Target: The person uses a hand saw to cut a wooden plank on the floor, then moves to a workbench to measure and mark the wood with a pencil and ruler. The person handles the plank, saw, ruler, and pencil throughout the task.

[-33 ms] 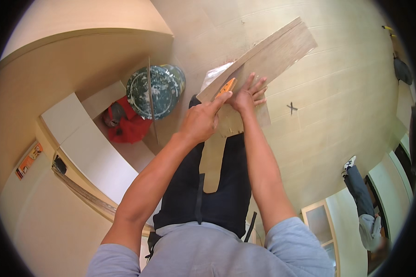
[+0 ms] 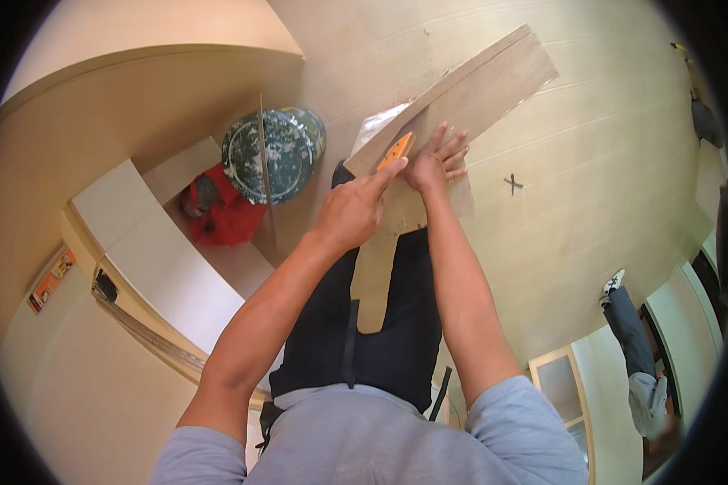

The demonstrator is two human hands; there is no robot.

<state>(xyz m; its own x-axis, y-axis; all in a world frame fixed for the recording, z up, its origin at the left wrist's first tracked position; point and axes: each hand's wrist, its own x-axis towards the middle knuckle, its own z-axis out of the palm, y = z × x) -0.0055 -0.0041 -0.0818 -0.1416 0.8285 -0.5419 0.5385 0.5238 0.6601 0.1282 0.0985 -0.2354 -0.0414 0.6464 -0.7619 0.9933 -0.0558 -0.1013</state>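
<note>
A long light-brown wooden plank [image 2: 497,81] lies at a slant ahead of me, running from near my left hand up to the far right. My left hand [image 2: 349,214] is closed round an orange tool [image 2: 397,152] with dark dots, the index finger stretched along it. That tool is over the near end of the plank; its working end cannot be made out. Fingers spread, my right hand [image 2: 433,168] lies flat on the plank beside the tool. Part of a thin pale board [image 2: 404,217] shows beneath the plank, close to my legs.
To the left stands a dark green, paint-spotted round bucket [image 2: 287,153], with a thin upright strip [image 2: 264,158] in front. Beside it is a red bag [image 2: 226,222]. White cabinet panels [image 2: 166,234] line the left. A dark cross [image 2: 513,184] marks the floor; another person [image 2: 629,335] is far right.
</note>
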